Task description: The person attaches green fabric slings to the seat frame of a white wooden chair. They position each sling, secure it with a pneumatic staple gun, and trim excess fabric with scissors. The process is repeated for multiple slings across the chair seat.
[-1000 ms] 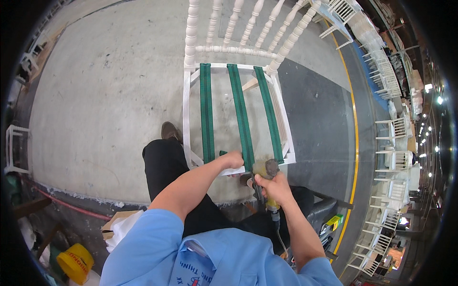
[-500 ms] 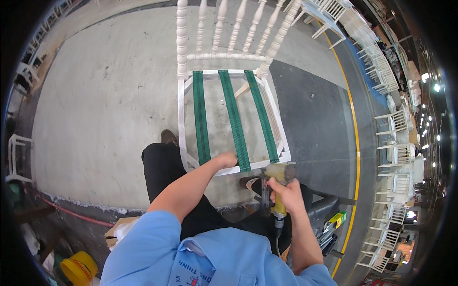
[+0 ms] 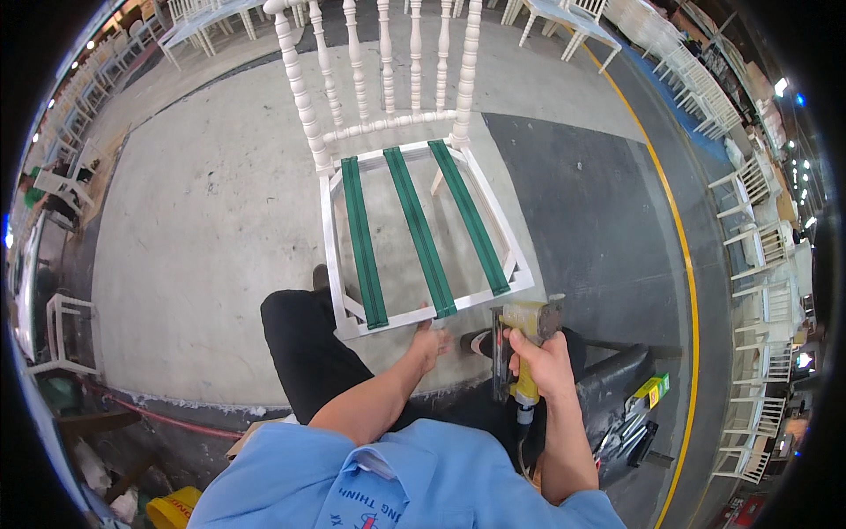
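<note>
Gripping the near rail of a white wooden chair frame (image 3: 330,229), the left hand (image 3: 431,339) curls its fingers against the painted edge beside the middle strap's end. The seat is an open square of slim rails, crossed near to far by 3 flat green webbing straps (image 3: 419,231), woven-looking and taut. At the far side rise turned, bead-shaped spindles (image 3: 384,62) forming the chair back. The right hand (image 3: 546,361) is clenched round the handle of a yellow pneumatic staple gun (image 3: 522,339), its boxy metal head sitting just right of the frame's near right corner, apart from the wood. Both stand on a smooth, mottled grey concrete floor (image 3: 194,238), with a darker slab to the right edged by a curved yellow line (image 3: 683,264). Rows of similar white chairs (image 3: 758,256) line the far right.
</note>
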`<state>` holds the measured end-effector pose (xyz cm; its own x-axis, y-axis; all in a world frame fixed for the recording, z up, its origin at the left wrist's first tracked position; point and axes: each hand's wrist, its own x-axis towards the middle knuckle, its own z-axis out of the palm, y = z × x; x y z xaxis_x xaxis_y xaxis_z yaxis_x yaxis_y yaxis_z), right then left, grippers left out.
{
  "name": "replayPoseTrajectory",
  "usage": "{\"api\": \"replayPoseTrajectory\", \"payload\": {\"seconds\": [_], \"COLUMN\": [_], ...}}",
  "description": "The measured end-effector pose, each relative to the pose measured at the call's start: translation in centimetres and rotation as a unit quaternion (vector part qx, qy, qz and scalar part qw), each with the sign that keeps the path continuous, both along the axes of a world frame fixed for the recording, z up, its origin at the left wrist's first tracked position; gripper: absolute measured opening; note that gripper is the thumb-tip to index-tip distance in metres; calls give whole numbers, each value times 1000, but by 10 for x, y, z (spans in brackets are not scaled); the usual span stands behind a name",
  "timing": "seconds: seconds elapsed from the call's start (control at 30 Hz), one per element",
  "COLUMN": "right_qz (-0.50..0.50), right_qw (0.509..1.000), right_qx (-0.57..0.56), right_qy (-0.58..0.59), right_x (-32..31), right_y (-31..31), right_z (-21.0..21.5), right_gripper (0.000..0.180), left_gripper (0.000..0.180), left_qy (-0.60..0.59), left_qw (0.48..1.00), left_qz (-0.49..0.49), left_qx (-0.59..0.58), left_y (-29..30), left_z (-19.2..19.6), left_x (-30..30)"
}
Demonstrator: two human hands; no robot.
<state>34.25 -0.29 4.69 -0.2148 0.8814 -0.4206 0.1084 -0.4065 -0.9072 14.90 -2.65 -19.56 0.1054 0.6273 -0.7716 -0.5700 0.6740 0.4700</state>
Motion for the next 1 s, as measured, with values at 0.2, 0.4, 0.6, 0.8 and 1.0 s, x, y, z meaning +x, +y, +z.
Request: {"api": "replayPoseTrajectory", "payload": {"seconds": [0.2, 0.4, 0.6, 0.8, 1.0], "right_qz": [-15, 33, 84, 120, 127], "right_qw": [999, 996, 985, 973, 966], "right_qx": [-16, -48, -90, -102, -107], "right_qy": [-35, -61, -118, -167, -200], "right_x": [5, -11, -41, -59, -69], "right_y": [-6, 9, 39, 54, 55], "right_z": [-5, -16, -41, -64, -70], "right_gripper": [24, 24, 27, 32, 33], "left_gripper": [35, 32, 32, 33, 33], "left_qy": [240, 172, 26, 9, 3], "left_qw": [931, 947, 992, 993, 994], "left_qz": [-194, -180, -83, -74, -66], "left_qx": [194, 202, 96, 91, 84], "left_y": [-26, -1, 64, 77, 81], "left_z": [19, 73, 89, 78, 75], "left_x": [1, -44, -80, -80, -81]}}
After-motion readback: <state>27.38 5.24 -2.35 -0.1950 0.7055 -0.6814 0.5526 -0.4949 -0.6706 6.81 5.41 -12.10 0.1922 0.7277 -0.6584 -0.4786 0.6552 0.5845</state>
